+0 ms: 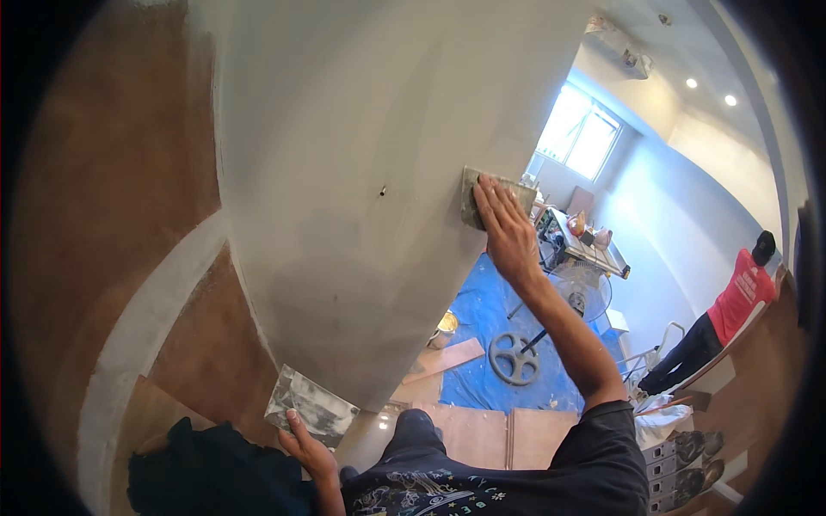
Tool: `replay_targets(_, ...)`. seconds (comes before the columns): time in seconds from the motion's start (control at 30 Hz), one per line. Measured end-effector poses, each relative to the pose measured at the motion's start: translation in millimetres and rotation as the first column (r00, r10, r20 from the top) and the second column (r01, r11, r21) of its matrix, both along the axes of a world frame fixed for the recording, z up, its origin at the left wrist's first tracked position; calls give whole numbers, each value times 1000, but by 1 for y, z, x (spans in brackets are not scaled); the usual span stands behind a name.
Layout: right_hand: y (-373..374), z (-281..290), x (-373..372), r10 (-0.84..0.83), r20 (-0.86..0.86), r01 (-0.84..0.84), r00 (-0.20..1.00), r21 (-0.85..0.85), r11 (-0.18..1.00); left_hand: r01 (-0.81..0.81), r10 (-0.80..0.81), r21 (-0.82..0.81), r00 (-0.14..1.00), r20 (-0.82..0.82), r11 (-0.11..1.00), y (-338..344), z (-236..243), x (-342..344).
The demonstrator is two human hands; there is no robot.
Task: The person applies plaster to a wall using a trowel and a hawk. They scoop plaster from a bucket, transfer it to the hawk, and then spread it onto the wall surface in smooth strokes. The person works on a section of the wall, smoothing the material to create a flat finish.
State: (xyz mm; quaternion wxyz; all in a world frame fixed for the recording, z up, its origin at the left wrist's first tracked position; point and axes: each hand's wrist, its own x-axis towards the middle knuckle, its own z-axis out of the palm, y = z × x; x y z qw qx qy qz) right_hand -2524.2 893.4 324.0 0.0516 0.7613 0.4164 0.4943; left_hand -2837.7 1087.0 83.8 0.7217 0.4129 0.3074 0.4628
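Note:
My right hand (510, 230) grips a rectangular plastering trowel (471, 205), its blade flat against the right edge of a grey-white skimmed wall (344, 112). The fingers lie stretched over the back of the tool; its handle is mostly hidden beneath them. Low on the left, my left hand (315, 457) holds a second flat rectangular blade (311, 402), smeared with white and grey plaster, close to the wall's lower left edge. Out of the wall's middle sticks a small dark peg (383, 191). Darker, damp-looking patches mark the wall's lower part.
A pedestal fan (578, 292) stands on a blue tarp (473, 297) right of the wall. Behind it is a cluttered worktable (589, 245). A bucket (446, 325) and boards (465, 434) lie below. Far right, a person in a red shirt (742, 297) faces another wall. Dark cloth (215, 469) hangs lower left.

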Motion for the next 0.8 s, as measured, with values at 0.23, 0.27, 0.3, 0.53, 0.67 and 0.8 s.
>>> replay_targets(0.23, 4, -75, 1, 31, -138, -29, 990, 19, 999, -83, 74, -140, 995, -64, 987, 2, -11, 0)
replay_targets(0.27, 3, -92, 1, 33, -164, -33, 986, 0, 999, -58, 48, -151, 997, -67, 987, 5, -16, -2)
replay_targets(0.3, -1, -110, 2, 28, -181, -33, 983, -23, 999, -38, 31, -158, 998, -46, 987, 6, -19, 0)
replay_targets(0.53, 10, -136, -20, -7, -313, 5, 950, -7, 1000, -3, -4, -222, 999, -34, 975, 5, -8, 2)
replay_targets(0.67, 9, -80, -28, 3, -252, 23, 968, 97, 995, 29, -29, -210, 1000, 2, 977, 9, 7, -2)
replay_targets(0.8, 1, -45, -22, -50, -97, 63, 994, 136, 989, 95, -77, -247, 994, 81, 964, 10, -5, 1)
